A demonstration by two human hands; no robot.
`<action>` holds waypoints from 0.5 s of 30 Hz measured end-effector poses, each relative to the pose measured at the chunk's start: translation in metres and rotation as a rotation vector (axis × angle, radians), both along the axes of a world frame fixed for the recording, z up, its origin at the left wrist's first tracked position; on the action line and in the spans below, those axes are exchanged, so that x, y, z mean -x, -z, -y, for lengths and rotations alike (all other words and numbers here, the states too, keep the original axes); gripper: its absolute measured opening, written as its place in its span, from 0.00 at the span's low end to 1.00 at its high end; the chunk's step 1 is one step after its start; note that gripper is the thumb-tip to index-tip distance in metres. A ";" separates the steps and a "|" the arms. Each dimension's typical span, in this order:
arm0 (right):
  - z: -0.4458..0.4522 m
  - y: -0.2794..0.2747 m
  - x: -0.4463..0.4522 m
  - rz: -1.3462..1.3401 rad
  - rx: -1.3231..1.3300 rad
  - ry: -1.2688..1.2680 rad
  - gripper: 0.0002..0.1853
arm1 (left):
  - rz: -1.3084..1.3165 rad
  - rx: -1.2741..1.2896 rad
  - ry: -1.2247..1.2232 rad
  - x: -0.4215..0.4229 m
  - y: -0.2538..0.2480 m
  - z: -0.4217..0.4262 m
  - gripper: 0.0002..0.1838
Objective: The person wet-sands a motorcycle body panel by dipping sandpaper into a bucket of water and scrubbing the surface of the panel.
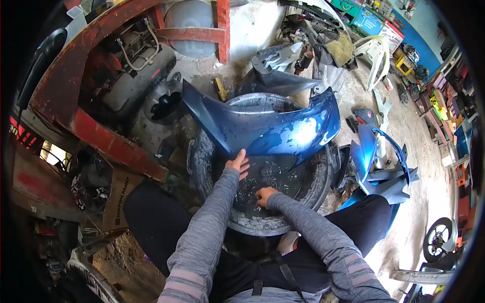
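Note:
A glossy blue curved panel [268,126], wet with drops, lies across a round dark tub [319,189] of water. My left hand [238,164] is at the panel's lower edge, with its thumb against or close to the edge and its fingers apart. Over the water, nearer to me, my right hand [264,196] has its fingers curled downward; what they hold, if anything, is hidden. Bubbles float on the dark water [270,177] between the hands.
More blue panels [364,146] lie right of the tub. Dark fairing parts [273,78] are piled beyond it. At the left stand a red metal frame [113,144], a compressor tank [146,76] and a cardboard box [117,199]. A wheel [437,239] is at the lower right.

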State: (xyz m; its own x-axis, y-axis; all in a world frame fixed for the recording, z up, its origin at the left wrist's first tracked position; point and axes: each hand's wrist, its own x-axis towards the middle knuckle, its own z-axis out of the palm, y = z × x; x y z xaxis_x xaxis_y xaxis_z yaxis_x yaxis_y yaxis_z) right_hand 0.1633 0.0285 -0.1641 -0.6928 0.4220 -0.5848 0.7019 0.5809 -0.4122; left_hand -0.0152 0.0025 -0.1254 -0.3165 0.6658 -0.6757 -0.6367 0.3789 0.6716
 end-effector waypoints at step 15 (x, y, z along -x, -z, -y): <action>-0.064 0.031 -0.033 -0.230 0.207 0.560 0.29 | -0.948 0.209 1.214 -0.026 0.026 0.038 0.48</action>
State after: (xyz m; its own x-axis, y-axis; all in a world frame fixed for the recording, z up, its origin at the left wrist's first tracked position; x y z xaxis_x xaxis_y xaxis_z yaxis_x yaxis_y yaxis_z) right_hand 0.1964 0.0926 -0.1955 -0.5173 0.6511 -0.5554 0.7563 0.0441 -0.6528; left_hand 0.0105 -0.0352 -0.1509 -0.0265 0.7531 -0.6574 0.7222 0.4691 0.5083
